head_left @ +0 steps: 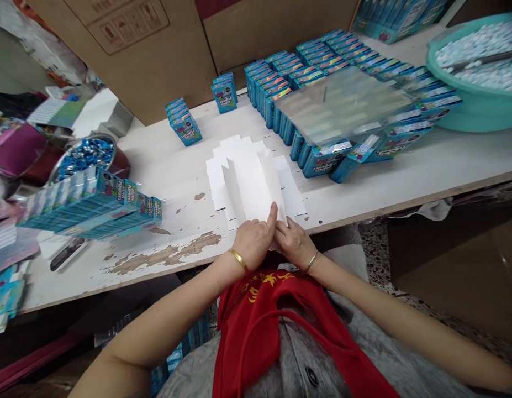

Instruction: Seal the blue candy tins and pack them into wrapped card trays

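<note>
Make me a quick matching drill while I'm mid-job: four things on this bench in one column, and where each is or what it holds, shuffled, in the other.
Things
1. Folded white card
2. Teal tub
3. Round bowl
4. See-through sheet

Places and states
A. Lies over rows of blue boxes
B. Holds white pieces, at the far right
C. Has the left hand and right hand at its near end
D. Holds shiny blue pieces, on the left

Pairs: 1-C, 2-B, 3-D, 4-A
</note>
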Action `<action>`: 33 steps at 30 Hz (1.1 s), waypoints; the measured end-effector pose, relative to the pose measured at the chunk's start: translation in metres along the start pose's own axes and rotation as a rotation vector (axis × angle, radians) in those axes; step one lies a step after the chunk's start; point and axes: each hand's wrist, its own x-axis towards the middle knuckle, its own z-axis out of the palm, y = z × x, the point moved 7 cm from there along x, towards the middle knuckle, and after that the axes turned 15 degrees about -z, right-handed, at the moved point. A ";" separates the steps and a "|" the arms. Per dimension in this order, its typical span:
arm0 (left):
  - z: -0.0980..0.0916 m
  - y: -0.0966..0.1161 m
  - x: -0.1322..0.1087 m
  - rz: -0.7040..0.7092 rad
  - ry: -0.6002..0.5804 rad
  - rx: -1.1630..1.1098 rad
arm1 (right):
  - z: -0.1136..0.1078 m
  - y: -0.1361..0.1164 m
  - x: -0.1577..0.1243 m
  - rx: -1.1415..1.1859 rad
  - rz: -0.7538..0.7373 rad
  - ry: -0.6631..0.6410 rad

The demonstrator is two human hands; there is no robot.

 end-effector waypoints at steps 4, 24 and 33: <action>0.003 -0.004 0.020 -0.009 -0.134 0.016 | 0.002 0.002 0.001 0.062 0.050 -0.022; -0.055 0.009 0.014 0.272 -0.052 -0.380 | -0.015 0.091 0.019 0.447 0.194 -0.198; -0.020 -0.095 0.075 0.230 -0.062 -0.173 | -0.025 0.074 0.012 0.062 -0.154 -0.270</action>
